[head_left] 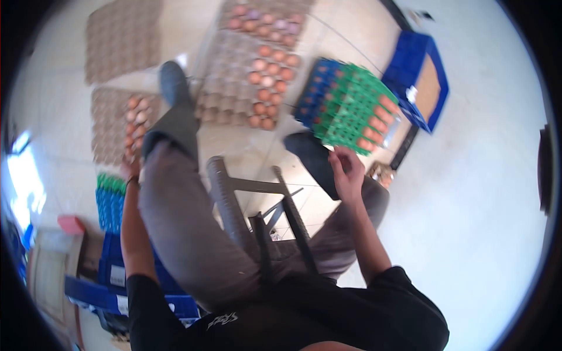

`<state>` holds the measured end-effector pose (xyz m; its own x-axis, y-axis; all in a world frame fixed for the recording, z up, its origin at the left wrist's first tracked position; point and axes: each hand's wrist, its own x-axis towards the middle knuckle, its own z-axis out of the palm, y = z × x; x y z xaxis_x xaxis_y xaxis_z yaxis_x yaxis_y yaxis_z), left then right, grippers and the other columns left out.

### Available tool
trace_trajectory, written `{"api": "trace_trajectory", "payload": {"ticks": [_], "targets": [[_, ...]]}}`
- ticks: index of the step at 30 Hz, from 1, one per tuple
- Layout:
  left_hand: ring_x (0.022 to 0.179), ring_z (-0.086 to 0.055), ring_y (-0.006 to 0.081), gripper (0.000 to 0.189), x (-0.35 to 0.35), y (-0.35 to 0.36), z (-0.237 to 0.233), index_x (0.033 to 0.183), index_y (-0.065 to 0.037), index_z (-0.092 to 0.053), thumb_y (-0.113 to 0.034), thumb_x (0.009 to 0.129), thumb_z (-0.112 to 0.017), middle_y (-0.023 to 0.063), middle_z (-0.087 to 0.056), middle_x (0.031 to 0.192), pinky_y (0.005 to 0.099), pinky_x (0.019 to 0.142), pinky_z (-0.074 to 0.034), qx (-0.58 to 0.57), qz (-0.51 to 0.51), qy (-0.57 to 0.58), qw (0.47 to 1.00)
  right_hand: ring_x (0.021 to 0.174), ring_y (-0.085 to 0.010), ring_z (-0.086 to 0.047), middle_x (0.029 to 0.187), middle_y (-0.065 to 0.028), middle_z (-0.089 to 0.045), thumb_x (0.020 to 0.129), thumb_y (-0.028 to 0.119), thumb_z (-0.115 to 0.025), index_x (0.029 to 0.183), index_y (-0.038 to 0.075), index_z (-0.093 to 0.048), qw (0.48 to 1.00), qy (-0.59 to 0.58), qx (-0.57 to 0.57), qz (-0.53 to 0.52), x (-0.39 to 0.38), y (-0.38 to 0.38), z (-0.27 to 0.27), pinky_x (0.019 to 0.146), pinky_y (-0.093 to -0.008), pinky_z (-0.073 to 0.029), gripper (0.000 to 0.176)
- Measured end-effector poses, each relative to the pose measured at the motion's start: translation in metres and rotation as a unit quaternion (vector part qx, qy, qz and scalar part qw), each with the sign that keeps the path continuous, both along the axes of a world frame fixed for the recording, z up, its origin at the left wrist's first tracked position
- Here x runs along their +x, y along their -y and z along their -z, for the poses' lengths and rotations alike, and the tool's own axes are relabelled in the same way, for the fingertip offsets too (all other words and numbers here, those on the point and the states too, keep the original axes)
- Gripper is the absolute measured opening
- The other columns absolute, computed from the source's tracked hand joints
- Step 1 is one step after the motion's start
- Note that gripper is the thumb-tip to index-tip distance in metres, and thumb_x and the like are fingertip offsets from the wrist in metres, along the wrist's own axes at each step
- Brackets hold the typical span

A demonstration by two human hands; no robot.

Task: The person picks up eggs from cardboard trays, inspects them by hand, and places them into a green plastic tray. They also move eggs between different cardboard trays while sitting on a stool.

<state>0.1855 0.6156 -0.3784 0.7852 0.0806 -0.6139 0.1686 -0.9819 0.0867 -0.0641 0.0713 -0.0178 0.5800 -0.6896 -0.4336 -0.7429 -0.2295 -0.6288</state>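
Note:
My left hand (130,169) reaches down past my left knee to the near end of a grey pulp egg tray (108,126). Brown eggs (136,123) fill the tray's right side, and the blurred fingers are right at the nearest ones. My right hand (348,172) is over my right knee, thumb and fingers curled together at the near edge of a green plastic egg tray (345,111). What the fingertips hold, if anything, I cannot tell. Brown eggs (377,126) line the right side of that tray, which is stacked with blue trays (316,90).
More pulp trays (225,82) lie on the tiled floor ahead, some partly filled with eggs. A blue crate (430,88) stands at the right. Green and blue trays (110,202) and blue crates (111,269) are at my left. A dark stool frame (257,186) is between my legs.

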Motion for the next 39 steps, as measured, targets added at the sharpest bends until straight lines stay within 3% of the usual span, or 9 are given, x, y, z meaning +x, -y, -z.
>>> {"api": "trace_trajectory", "payload": {"ticks": [4,9,20,23,26,28,31,36,39], "targets": [[0.088,-0.064,0.0279,0.025,0.001,0.002,-0.04,0.113,-0.004,-0.065,-0.012,0.092,-0.054,0.0118,-0.066,0.095,0.0369,0.081,-0.051,-0.046,0.009,0.04,0.998,0.076,-0.0208,-0.067,0.085,-0.0101,-0.069,0.083,0.002,-0.058,0.099,0.001,-0.062,0.983,-0.012,-0.176,-0.053,-0.016,0.113,0.014,0.069,-0.0323,-0.052,0.016],[0.087,-0.064,0.0264,0.024,-0.035,0.008,-0.104,0.113,-0.004,-0.064,-0.012,0.093,-0.054,0.0111,-0.066,0.095,0.0356,0.081,-0.051,-0.095,-0.003,0.014,0.995,0.088,-0.031,-0.068,0.092,-0.0121,-0.07,0.084,0.029,-0.065,0.101,0.007,-0.065,0.952,-0.114,-0.283,0.039,-0.047,0.244,0.071,0.077,-0.0421,-0.053,0.028],[0.085,-0.064,0.0232,0.023,-0.079,0.024,-0.295,0.113,-0.002,-0.064,-0.013,0.096,-0.053,0.0096,-0.067,0.093,0.0328,0.081,-0.051,-0.319,-0.184,0.012,0.93,0.092,-0.0328,-0.066,0.102,-0.017,-0.066,0.093,0.036,-0.056,0.109,0.002,-0.054,0.94,-0.158,-0.294,-0.065,-0.038,0.279,0.105,0.076,-0.0443,-0.053,0.037],[0.086,-0.064,0.0202,0.023,-0.054,0.08,-0.365,0.112,-0.001,-0.063,-0.014,0.097,-0.053,0.0089,-0.067,0.092,0.0307,0.082,-0.051,-0.387,-0.194,0.17,0.885,0.082,-0.031,-0.067,0.091,-0.0159,-0.066,0.096,0.038,-0.052,0.101,0.0,-0.054,0.957,-0.176,-0.23,-0.029,-0.04,0.274,0.076,0.07,-0.0437,-0.054,0.039],[0.09,-0.064,0.0175,0.024,-0.053,0.187,-0.441,0.112,0.001,-0.062,-0.016,0.099,-0.053,0.0097,-0.067,0.092,0.0285,0.086,-0.05,-0.433,-0.151,0.277,0.844,0.073,-0.0267,-0.067,0.082,-0.0138,-0.065,0.099,0.043,-0.049,0.097,0.0,-0.055,0.983,0.087,-0.147,0.072,-0.055,0.256,0.064,0.061,-0.0421,-0.053,0.044],[0.095,-0.065,0.0215,0.025,-0.065,0.243,-0.476,0.111,0.003,-0.061,-0.016,0.099,-0.053,0.013,-0.068,0.096,0.0306,0.091,-0.049,-0.467,-0.073,0.298,0.829,0.073,-0.0217,-0.067,0.083,-0.0129,-0.066,0.1,0.042,-0.048,0.099,-0.002,-0.057,0.944,0.203,0.196,0.172,-0.055,0.22,0.014,0.068,-0.0351,-0.057,0.045],[0.1,-0.065,0.0251,0.027,-0.104,0.318,-0.502,0.116,0.004,-0.058,-0.016,0.097,-0.054,0.0181,-0.066,0.106,0.0358,0.094,-0.05,-0.538,-0.017,0.148,0.83,0.082,-0.0224,-0.069,0.096,-0.0163,-0.068,0.1,0.037,-0.051,0.112,-0.004,-0.056,0.831,0.35,0.41,0.135,-0.061,0.137,-0.053,0.083,-0.0325,-0.057,0.043],[0.112,-0.06,0.0286,0.048,-0.193,0.381,-0.519,0.136,0.002,-0.042,-0.033,0.103,-0.043,0.0196,-0.057,0.126,0.0381,0.095,-0.051,-0.657,-0.205,-0.33,0.646,0.105,-0.0168,-0.062,0.113,-0.011,-0.064,0.086,0.007,-0.071,0.121,-0.003,-0.053,0.884,0.423,0.196,0.032,-0.072,-0.025,-0.134,0.09,-0.0321,-0.05,0.04],[0.109,-0.06,0.0251,0.05,-0.225,0.366,-0.513,0.136,0.001,-0.041,-0.037,0.103,-0.043,0.0158,-0.058,0.122,0.0379,0.093,-0.052,-0.673,-0.239,-0.386,0.584,0.102,-0.0274,-0.065,0.107,-0.0142,-0.067,0.07,0.002,-0.078,0.107,0.002,-0.064,0.931,0.357,-0.067,-0.027,-0.081,-0.092,-0.155,0.091,-0.0377,-0.05,0.039]]}}
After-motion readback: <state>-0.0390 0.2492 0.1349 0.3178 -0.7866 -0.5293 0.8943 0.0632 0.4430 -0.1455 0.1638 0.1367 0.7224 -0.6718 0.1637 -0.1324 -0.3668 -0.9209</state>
